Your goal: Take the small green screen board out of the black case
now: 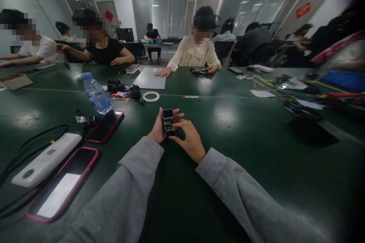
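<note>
A small circuit board with a display (168, 114) is held up above the green table (228, 159). My left hand (156, 128) grips it from the left, thumb along its edge and fingers behind it. My right hand (190, 138) is at its lower right, fingers curled, with thumb and fingertips at the dark lower part of the board. The display is dark blue in a pale frame. Green board and small components show below it. The fingertips partly cover the lower end, so exact contact there is hard to make out.
Left of my arms lie two red-edged phones (105, 127), a white device marked 01 (47, 159) and black cables. Beyond them stand a water bottle (97, 93), a white ring (151, 97) and a silver laptop (151, 78). A blue tray (343, 81) sits far right. People sit opposite.
</note>
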`<state>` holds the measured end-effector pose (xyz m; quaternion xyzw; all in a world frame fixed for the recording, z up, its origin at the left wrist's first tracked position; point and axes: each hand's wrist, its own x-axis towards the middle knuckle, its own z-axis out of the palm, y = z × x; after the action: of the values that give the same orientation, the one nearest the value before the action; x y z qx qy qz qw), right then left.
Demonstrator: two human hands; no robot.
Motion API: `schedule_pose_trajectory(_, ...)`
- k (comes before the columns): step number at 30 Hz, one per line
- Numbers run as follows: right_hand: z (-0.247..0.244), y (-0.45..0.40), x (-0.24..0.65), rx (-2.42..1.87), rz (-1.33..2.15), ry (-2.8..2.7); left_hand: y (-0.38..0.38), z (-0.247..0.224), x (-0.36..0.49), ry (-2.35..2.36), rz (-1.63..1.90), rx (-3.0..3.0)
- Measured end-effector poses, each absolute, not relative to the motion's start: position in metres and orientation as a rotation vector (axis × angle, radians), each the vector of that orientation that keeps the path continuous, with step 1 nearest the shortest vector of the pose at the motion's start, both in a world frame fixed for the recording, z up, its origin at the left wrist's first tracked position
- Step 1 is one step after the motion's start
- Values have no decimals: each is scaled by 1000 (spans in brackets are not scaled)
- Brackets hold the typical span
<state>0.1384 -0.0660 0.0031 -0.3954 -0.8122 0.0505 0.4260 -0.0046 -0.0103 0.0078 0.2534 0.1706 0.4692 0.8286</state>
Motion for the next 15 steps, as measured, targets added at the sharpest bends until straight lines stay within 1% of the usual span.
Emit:
schedule_pose_trajectory(7, 4, -66, 137, -977, 141, -2010, -10, 9, -4, 369, 1019, 543)
schedule_pose_trajectory(15, 2, -67, 136, -1065, 211, -1994, -13, 11, -4, 453, 1065, 498)
